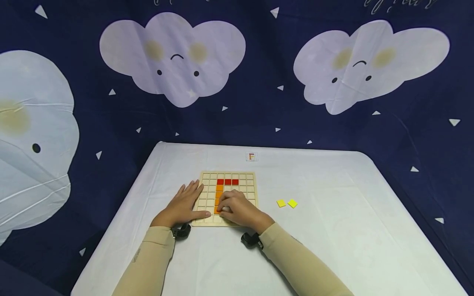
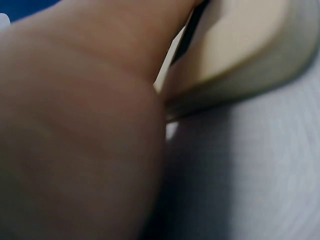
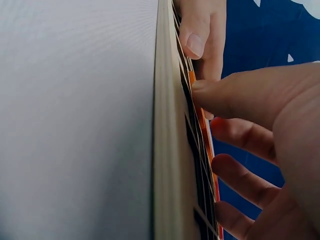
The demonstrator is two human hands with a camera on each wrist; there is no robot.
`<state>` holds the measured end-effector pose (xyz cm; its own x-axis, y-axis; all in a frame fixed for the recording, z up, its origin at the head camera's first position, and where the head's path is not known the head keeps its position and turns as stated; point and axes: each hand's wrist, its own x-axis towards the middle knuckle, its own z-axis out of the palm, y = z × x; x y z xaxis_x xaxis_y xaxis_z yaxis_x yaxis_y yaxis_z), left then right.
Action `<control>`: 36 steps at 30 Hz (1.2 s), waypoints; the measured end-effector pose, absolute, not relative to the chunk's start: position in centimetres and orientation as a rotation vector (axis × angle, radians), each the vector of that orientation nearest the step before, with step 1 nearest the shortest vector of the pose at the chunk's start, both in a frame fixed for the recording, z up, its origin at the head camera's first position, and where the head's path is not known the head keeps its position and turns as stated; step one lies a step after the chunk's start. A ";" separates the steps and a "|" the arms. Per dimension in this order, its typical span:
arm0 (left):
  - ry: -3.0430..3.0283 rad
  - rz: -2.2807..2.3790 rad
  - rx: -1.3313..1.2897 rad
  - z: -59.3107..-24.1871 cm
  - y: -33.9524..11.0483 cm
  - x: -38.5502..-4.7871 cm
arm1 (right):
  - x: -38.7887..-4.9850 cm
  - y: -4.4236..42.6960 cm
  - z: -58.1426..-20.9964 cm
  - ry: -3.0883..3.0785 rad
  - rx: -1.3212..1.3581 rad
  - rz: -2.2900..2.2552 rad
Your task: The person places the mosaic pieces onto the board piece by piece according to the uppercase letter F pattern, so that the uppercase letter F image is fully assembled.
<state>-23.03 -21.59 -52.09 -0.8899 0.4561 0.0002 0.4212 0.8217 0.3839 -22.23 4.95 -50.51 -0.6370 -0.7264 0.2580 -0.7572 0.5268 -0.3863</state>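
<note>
A pale wooden grid board (image 1: 249,177) lies on the table, with a row of red tiles (image 1: 227,181) near its far edge and a column of orange tiles (image 1: 219,195) running toward me from it. My left hand (image 1: 182,206) rests flat over the board's left edge, fingers spread, thumb on the near cells. Over the column's near end, my right hand (image 1: 238,207) pinches an orange tile (image 3: 192,77) at the board's surface between thumb and index finger. Its other fingers are bent above the board. In the left wrist view the hand hides most of the board.
Two loose yellow tiles (image 1: 286,203) lie on the white tabletop (image 1: 333,230) right of the board. A small printed card (image 1: 252,156) with a coloured grid pattern is behind it. A dark blue cloth (image 1: 259,119) with clouds hangs beyond the table.
</note>
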 end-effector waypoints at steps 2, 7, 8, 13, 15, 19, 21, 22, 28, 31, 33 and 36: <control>2.911 0.577 0.702 -52.1 -21.6 -23.0 | -22.2 5.1 -50.6 -2.687 1.297 0.764; 2.910 0.583 0.697 -52.2 -21.6 -23.1 | -22.1 6.0 -50.5 -2.684 1.241 0.879; 2.910 0.584 0.698 -52.3 -21.5 -23.1 | -22.1 6.3 -50.5 -2.683 1.230 0.899; 2.914 0.586 0.696 -52.4 -21.5 -23.2 | -22.5 8.1 -50.5 -2.641 1.179 0.955; 2.914 0.588 0.691 -52.4 -21.5 -23.2 | -22.8 9.1 -50.7 -2.601 1.162 0.976; 2.912 0.602 0.682 -52.4 -21.5 -23.1 | -23.3 11.3 -51.1 -2.560 1.094 1.008; 2.911 0.611 0.682 -52.4 -21.6 -23.1 | -23.5 12.4 -51.2 -2.556 1.053 1.025; 2.911 0.611 0.682 -52.4 -21.6 -23.1 | -23.5 12.9 -51.3 -2.553 1.033 1.027; 2.923 0.592 0.683 -52.5 -21.7 -23.2 | -23.9 15.7 -51.4 -2.535 0.933 1.045; 2.924 0.599 0.678 -52.6 -21.7 -23.2 | -23.9 17.0 -51.2 -2.517 0.894 1.067; 2.918 0.603 0.674 -52.6 -21.6 -23.2 | -23.9 17.9 -51.2 -2.504 0.872 1.074; 2.912 0.593 0.672 -52.5 -21.6 -23.2 | -23.9 19.4 -51.3 -2.498 0.831 1.071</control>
